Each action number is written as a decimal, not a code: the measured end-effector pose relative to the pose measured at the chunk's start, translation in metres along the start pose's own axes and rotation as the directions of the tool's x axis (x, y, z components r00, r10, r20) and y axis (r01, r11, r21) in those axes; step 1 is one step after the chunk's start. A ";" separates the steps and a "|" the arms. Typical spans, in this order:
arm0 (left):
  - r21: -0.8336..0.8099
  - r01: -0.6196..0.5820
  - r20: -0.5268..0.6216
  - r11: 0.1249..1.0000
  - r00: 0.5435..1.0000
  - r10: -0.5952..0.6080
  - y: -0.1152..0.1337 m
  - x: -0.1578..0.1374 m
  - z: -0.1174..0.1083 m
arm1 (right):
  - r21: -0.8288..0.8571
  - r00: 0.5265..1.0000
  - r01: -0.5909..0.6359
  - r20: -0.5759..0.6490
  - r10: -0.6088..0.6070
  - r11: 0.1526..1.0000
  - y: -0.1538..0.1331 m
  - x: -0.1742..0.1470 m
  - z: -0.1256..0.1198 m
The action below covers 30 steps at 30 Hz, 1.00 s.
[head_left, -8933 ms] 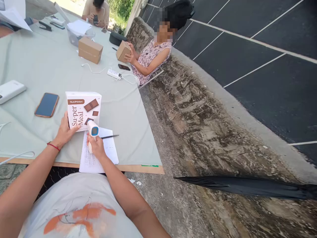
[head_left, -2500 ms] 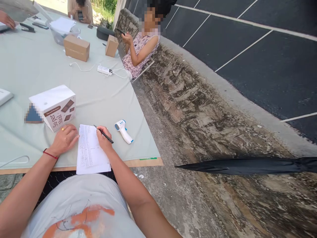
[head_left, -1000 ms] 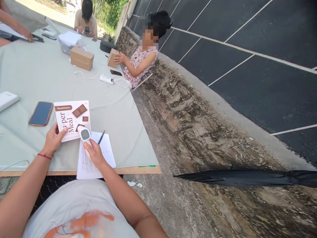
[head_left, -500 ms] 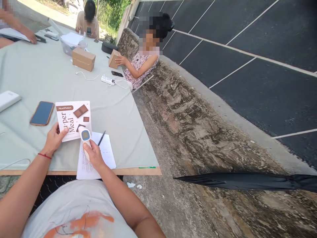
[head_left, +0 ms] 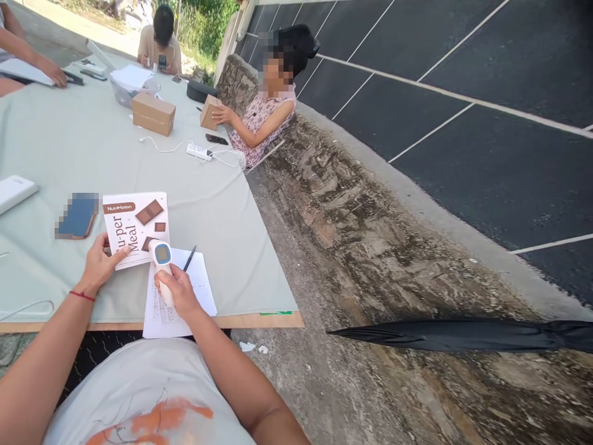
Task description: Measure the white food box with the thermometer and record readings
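Note:
My left hand [head_left: 102, 262] grips the lower left edge of a white box [head_left: 152, 232] printed "NutriMotion" and "Meal", with chocolate pieces pictured on it. In my right hand [head_left: 178, 287] is a white infrared thermometer [head_left: 162, 254] with a blue-framed display facing up at me. Its head overlaps the lower right corner of the box; whether the two touch I cannot tell. Beneath the thermometer lie printed sheets of paper [head_left: 204, 293], partly over the table's front edge, with a black pen [head_left: 189, 258] on them.
A phone [head_left: 76, 216] and a white power bank [head_left: 16, 193] lie left on the cloth-covered table [head_left: 222, 228]. Farther back are a cardboard box [head_left: 154, 114], a plastic tub [head_left: 123, 96] and a power strip [head_left: 199, 152]. Several people sit around; one holds a small carton [head_left: 209, 112]. A folded black umbrella [head_left: 440, 335] juts in from the right.
The thermometer has shifted very slightly right against the box. Both hands keep their hold, and the whole view has moved a little.

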State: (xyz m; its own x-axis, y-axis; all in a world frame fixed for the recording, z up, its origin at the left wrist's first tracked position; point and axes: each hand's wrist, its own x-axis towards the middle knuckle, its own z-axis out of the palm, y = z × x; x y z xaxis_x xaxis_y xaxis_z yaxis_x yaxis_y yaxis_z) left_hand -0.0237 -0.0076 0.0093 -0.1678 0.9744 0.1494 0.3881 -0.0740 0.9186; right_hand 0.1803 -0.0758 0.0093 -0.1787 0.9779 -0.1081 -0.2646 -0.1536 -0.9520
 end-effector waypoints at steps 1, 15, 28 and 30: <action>-0.003 0.003 0.000 1.000 1.000 -0.003 -0.001 0.000 0.000 | -0.020 0.999 0.030 -0.032 -0.031 0.999 -0.004 -0.002 -0.002; 0.119 -0.086 -0.331 0.989 0.936 0.121 -0.009 0.002 -0.009 | -0.337 0.914 0.275 -0.199 -0.353 0.900 -0.046 -0.030 -0.023; 0.402 -0.351 -0.353 0.846 0.793 0.497 -0.016 0.000 -0.006 | -0.760 0.705 -0.412 -0.615 -0.353 0.502 0.007 0.016 -0.169; 0.469 -0.400 -0.348 0.788 0.736 0.580 -0.016 -0.004 -0.002 | -0.810 0.693 -0.412 -0.575 -0.434 0.417 0.009 0.015 -0.173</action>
State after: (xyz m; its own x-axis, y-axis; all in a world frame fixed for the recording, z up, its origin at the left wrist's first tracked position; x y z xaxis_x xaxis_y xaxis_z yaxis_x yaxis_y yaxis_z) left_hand -0.0313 -0.0111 -0.0052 -0.2135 0.6007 0.7704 0.7977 -0.3481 0.4924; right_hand 0.3393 -0.0381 -0.0505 0.5361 0.8262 0.1731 0.7312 -0.3520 -0.5843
